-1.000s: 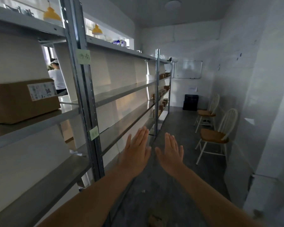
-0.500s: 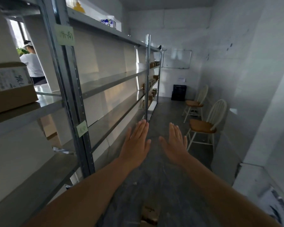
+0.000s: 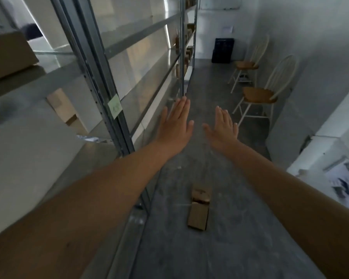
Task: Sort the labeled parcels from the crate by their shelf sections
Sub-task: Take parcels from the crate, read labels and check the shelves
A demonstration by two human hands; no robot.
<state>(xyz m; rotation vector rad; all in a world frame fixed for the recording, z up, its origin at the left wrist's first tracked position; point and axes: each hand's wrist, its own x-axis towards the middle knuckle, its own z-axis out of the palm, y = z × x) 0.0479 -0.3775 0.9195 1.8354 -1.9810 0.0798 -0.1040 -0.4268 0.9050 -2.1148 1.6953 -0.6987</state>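
My left hand [image 3: 175, 125] and my right hand [image 3: 222, 127] are stretched out in front of me, fingers straight, holding nothing. A brown cardboard parcel [image 3: 10, 55] sits on the metal shelf [image 3: 49, 71] at the far left, its label cut off by the frame. A pale green section label [image 3: 114, 106] is stuck on the shelf's upright post. A flat piece of cardboard [image 3: 199, 208] lies on the grey floor below my hands. Small brown boxes [image 3: 187, 55] stand on the far shelves. A dark crate [image 3: 223, 50] stands against the back wall.
Long metal shelving runs along the left side of a narrow aisle. Two wooden chairs [image 3: 260, 93] stand by the right wall. A white unit [image 3: 330, 150] with papers on it juts out at the right. Another carton [image 3: 65, 107] is behind the shelf.
The view has tilted downward and moved forward along the aisle; the parcel on the shelf slid toward the upper left. Both hands stay flat and empty, now slightly further apart.
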